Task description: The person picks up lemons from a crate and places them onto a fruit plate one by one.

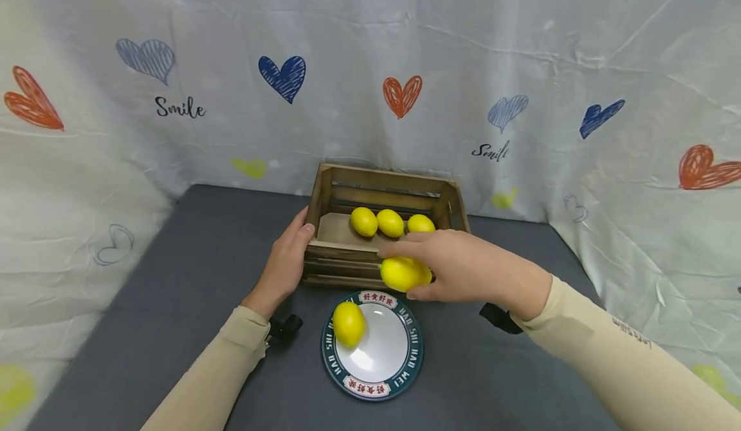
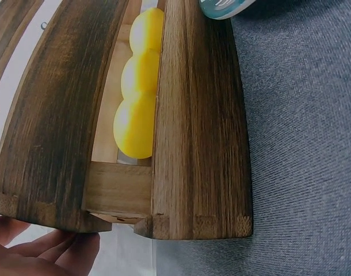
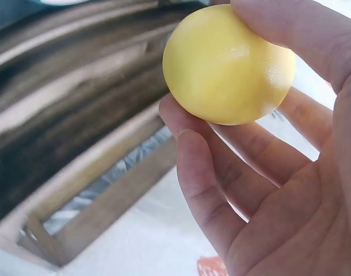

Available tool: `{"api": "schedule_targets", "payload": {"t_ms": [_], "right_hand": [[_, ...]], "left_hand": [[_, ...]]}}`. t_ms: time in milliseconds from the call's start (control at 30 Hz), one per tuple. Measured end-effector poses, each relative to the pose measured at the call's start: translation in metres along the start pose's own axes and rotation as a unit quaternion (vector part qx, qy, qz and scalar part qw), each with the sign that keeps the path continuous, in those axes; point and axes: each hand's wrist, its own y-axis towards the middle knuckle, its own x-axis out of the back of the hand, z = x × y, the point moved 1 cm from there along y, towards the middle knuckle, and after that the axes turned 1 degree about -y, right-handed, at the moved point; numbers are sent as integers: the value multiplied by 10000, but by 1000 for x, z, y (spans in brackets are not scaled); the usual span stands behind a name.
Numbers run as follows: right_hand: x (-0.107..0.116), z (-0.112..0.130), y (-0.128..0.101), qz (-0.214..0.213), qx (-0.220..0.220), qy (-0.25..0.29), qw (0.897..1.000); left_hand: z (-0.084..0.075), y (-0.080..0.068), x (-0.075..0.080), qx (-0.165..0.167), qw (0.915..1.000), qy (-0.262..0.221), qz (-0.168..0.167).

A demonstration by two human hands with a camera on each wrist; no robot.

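Note:
My right hand (image 1: 471,265) holds a yellow lemon (image 1: 404,275) between thumb and fingers, at the front wall of a brown slatted wooden crate (image 1: 341,265). In the right wrist view the thumb lies on one side of the lemon (image 3: 221,69) and the fingers on the other. My left hand (image 1: 283,267) grips the crate's left end; its fingertips show at the crate's edge in the left wrist view. Three lemons sit in a row inside the crate, among them the middle lemon (image 1: 390,223). One more lemon (image 1: 349,324) rests on a plate (image 1: 413,347) in front.
The plate has a white centre and a dark green rim with lettering. Beneath everything lies a dark grey tabletop (image 1: 231,244). A pale curtain (image 1: 347,128) with printed hearts hangs behind the crate and along both sides.

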Motion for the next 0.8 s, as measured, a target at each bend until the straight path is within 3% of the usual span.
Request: {"api": "schedule_targets", "payload": {"t_ms": [233, 600, 800], "right_hand": [[-27, -1, 0, 164, 116, 163, 9997], [-83, -11, 17, 245, 312, 583, 9975], [-101, -15, 26, 292, 307, 669, 9969]], "left_hand": [[3, 1, -1, 91, 10000, -31, 23], [4, -2, -1, 176, 9998, -32, -24], [3, -1, 0, 125, 9999, -58, -39]]}}
